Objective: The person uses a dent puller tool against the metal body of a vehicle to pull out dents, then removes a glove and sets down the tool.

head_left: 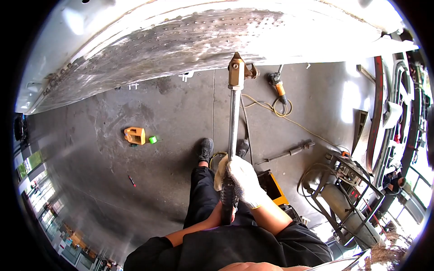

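Observation:
A dent puller [234, 119] stands upright in front of me, with a long metal rod, a brass-coloured pointed head [236, 72] and a black grip [228, 198]. My right hand [244, 180], in a white dotted glove, is wrapped round the tool where the rod meets the grip. Lower down, my left hand [220, 215] closes on the black grip, its fingers mostly hidden behind it. The pointed head is near the lower edge of a white vehicle panel [181, 43], whose bare, sanded metal carries rows of small marks. Whether the tip touches the panel I cannot tell.
An orange jug [134, 135] and a green cap [153, 139] lie on the grey floor at left. Ahead to the right is an angle grinder [278, 86] with a yellow cord. A metal bar [289, 152], a wheeled cart [348, 198] and stacked panels [379, 113] are at right.

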A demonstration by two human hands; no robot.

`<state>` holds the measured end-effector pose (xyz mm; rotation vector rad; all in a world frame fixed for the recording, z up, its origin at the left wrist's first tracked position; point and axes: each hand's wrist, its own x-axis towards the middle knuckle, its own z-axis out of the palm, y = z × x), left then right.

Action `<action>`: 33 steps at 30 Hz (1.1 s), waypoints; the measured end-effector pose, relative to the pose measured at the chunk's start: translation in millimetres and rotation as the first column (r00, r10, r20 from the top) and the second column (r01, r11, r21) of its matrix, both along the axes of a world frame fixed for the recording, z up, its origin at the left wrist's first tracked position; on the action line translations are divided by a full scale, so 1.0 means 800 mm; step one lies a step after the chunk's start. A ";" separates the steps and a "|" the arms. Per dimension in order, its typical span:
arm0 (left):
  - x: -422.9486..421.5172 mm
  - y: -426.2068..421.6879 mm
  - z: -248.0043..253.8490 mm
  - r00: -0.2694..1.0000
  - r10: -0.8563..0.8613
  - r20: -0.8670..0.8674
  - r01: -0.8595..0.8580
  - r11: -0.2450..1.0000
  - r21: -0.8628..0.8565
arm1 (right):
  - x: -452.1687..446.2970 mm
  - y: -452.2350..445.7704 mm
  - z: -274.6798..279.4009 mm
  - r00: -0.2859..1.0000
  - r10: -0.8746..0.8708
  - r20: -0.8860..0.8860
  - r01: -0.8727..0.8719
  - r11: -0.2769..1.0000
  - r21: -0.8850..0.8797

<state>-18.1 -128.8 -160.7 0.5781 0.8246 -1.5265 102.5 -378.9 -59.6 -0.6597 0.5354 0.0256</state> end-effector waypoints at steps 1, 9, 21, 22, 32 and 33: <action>-0.003 0.003 -0.003 1.000 -0.012 0.024 0.013 1.000 -0.019 | 0.000 0.000 0.000 1.000 0.001 0.000 -0.001 1.000 0.000; -0.015 0.022 -0.019 0.991 -0.086 0.107 0.090 0.995 -0.040 | 0.002 0.000 0.003 1.000 0.006 -0.015 -0.006 1.000 -0.010; -0.029 0.040 -0.035 0.936 -0.119 -0.330 0.063 0.982 -0.178 | 0.026 -0.007 0.033 0.989 0.000 -0.145 -0.025 0.985 -0.170; -0.015 0.036 -0.030 0.938 -0.120 -0.325 0.062 0.981 -0.183 | 0.009 0.006 0.028 0.991 0.062 -0.119 -0.087 0.973 -0.214; 0.023 -0.005 0.005 0.908 0.109 0.404 -0.197 0.963 0.182 | 0.014 0.010 0.008 0.987 -0.020 -0.158 -0.004 0.988 -0.152; 0.025 0.036 -0.051 0.996 -0.059 -0.074 0.049 0.991 -0.124 | 0.010 0.010 0.005 0.994 0.046 -0.098 -0.061 0.985 -0.161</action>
